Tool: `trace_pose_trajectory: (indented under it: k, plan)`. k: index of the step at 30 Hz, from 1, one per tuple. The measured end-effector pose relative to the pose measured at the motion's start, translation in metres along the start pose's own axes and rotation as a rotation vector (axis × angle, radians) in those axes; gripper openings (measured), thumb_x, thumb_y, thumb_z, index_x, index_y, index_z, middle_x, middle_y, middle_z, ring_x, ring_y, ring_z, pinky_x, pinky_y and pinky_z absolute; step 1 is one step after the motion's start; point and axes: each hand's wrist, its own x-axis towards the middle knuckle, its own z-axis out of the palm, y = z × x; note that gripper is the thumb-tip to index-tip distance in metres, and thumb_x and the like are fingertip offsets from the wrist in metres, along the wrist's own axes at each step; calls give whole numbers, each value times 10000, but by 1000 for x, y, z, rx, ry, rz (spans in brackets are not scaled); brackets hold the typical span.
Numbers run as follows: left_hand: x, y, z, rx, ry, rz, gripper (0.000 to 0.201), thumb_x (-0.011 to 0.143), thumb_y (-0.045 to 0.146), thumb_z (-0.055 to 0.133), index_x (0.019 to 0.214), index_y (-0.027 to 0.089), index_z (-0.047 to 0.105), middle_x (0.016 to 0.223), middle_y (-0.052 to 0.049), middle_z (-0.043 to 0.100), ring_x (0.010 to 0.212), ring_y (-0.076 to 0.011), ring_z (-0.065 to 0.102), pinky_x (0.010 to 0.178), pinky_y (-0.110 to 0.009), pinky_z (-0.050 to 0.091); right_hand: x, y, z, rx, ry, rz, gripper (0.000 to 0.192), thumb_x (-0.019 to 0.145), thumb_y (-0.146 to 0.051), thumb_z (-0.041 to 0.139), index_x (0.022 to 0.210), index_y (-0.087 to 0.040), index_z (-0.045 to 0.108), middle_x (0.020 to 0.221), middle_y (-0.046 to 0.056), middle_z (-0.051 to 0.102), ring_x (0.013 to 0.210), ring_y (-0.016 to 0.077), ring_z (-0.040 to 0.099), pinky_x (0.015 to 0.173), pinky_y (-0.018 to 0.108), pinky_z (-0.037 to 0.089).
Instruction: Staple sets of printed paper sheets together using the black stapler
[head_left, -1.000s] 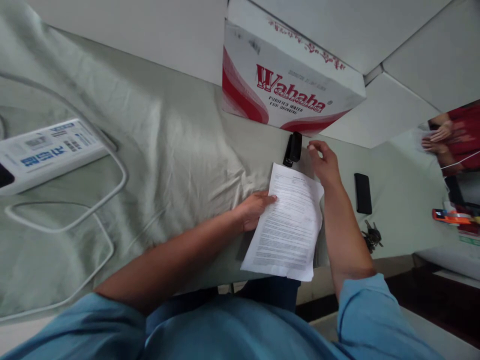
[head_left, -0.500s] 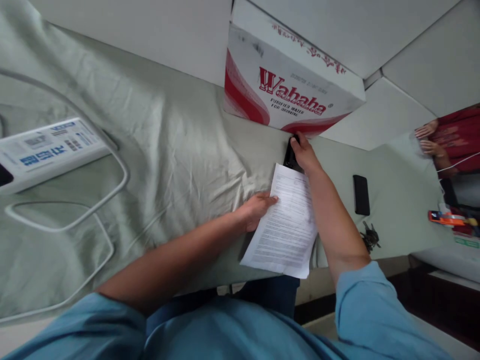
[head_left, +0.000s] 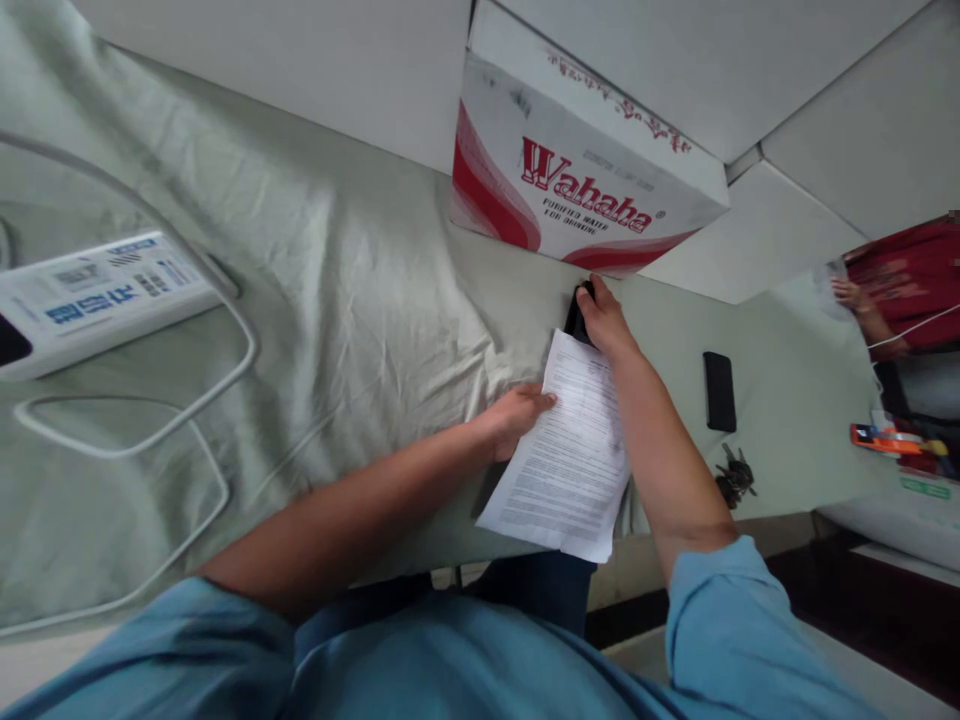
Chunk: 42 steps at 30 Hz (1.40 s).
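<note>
My left hand [head_left: 521,418] pinches the left edge of a few printed paper sheets [head_left: 566,460], with the thumb on top. Text covers the sheets, which slant over the table's near edge. At their top edge lies a small black stapler [head_left: 576,318]. My right hand [head_left: 604,315] is closed round the stapler's far end, thumb on top. The sheets' top edge meets the stapler; whether it sits between the jaws I cannot tell. Part of the stapler is hidden by my right hand.
Behind stands a white and red Wahaha carton [head_left: 585,190]. To the right lie a black phone [head_left: 720,391] and keys [head_left: 736,477]. At left are a white boxy device [head_left: 112,300] and a looping white cable [head_left: 247,350]. Another person's hand [head_left: 847,293] shows at far right.
My right hand and the stapler have shifted slightly towards me. The sheets have moved slightly with them. My left hand stays on the paper's edge.
</note>
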Motion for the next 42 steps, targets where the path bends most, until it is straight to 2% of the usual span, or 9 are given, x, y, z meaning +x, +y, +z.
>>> trace_pose_trajectory:
  k: [4,11,18,25,30,33,35,39,42]
  plan:
    - [4,-2,-3,-12,-36,19,130,911,181,697,1024,148,752,805,-101,763,769,-271,749,788,-409,607,-5,-1,0,-20,4,40,722,985,-619,490,1567,-191,502,1539,175,603,1469,359,508,1253,596,323]
    - [2,1,2,-13,13,-3,189,975,134,564,898,157,735,739,-82,746,676,-229,713,760,-384,596,10,-10,0,-39,20,68,617,1013,-648,444,1388,-192,623,1461,194,635,1441,371,511,1233,618,319]
    - [2,-2,0,-25,-23,35,139,947,137,615,889,150,741,759,-92,745,703,-247,719,750,-388,588,1,-21,24,-177,221,69,589,1047,-551,350,1449,-181,570,1595,206,504,1525,380,387,1227,664,288]
    - [-4,3,1,31,5,7,130,963,162,619,907,160,736,815,-98,760,778,-257,739,801,-404,602,-1,-17,8,11,270,44,555,1029,-647,369,1155,-205,681,1255,160,698,1297,321,591,1137,556,416]
    - [-7,5,2,67,8,4,137,963,171,633,891,166,750,808,-85,765,781,-233,740,846,-386,596,-75,2,-38,545,624,52,422,965,-645,534,945,-237,641,864,-1,633,836,163,641,789,332,543]
    - [-5,4,0,120,-34,-28,124,942,174,667,860,148,757,824,-98,778,764,-236,742,813,-388,595,-149,18,-58,684,626,137,353,887,-554,706,832,-213,632,618,-88,452,533,93,431,543,238,399]
    - [-4,4,-4,161,-99,-66,90,900,187,730,841,126,761,813,-108,780,732,-241,739,778,-394,597,-195,33,-66,656,631,201,354,880,-542,732,834,-201,647,604,-90,459,527,89,432,540,242,395]
    - [-3,2,-12,156,-269,-95,201,799,248,871,899,100,778,850,-127,795,736,-241,749,779,-395,609,-257,62,-75,518,856,320,426,812,-599,800,890,-199,674,743,-30,621,675,122,581,684,285,498]
    - [-5,2,-13,88,-278,-2,300,772,325,918,911,103,773,851,-135,795,717,-235,744,732,-380,609,-279,68,-77,741,758,452,576,761,-775,738,978,-243,690,906,18,689,834,184,671,750,339,549]
